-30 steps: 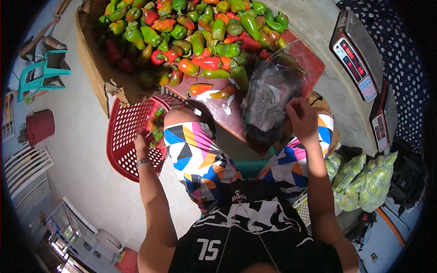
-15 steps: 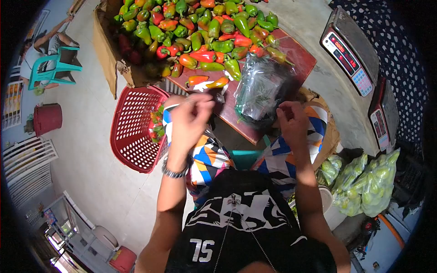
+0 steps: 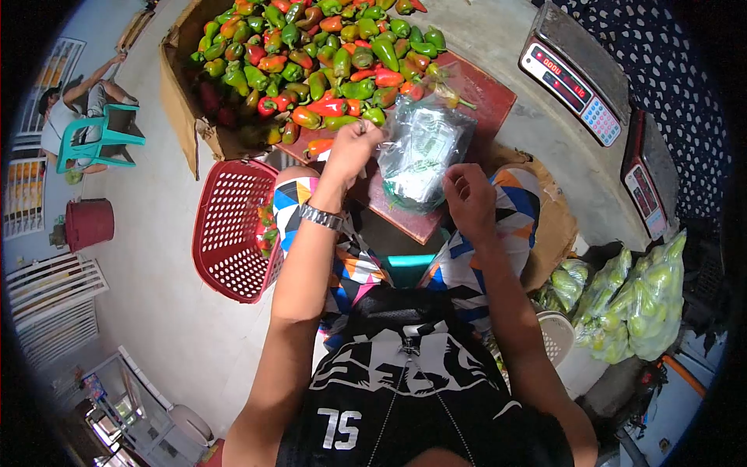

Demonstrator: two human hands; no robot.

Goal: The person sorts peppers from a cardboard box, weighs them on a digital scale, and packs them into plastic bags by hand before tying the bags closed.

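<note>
A pack of clear plastic bags (image 3: 424,152) with silvery glare and green markings lies on the red table (image 3: 486,97). My left hand (image 3: 354,152) is closed in a pinch at the pack's left edge. Whatever lies between its fingertips is too small to make out. On the pack's right side, my right hand (image 3: 471,198) has its fingers curled against the thumb, close to the plastic edge. What it pinches, if anything, is hidden. Beyond both hands spreads a heap of red and green peppers (image 3: 319,62); an orange-red pepper (image 3: 319,146) lies beside my left hand.
Cardboard (image 3: 177,101) borders the heap on the left. A red perforated basket (image 3: 233,233) with some peppers stands below it. At right are two digital scales (image 3: 572,82) and bags of green produce (image 3: 650,303). Another person (image 3: 82,101) is near a teal chair (image 3: 97,136).
My left hand has moved right and up to the pack's edge. My right hand remains beside the pack. The view has shifted slightly, and the pack's surface now shines brighter.
</note>
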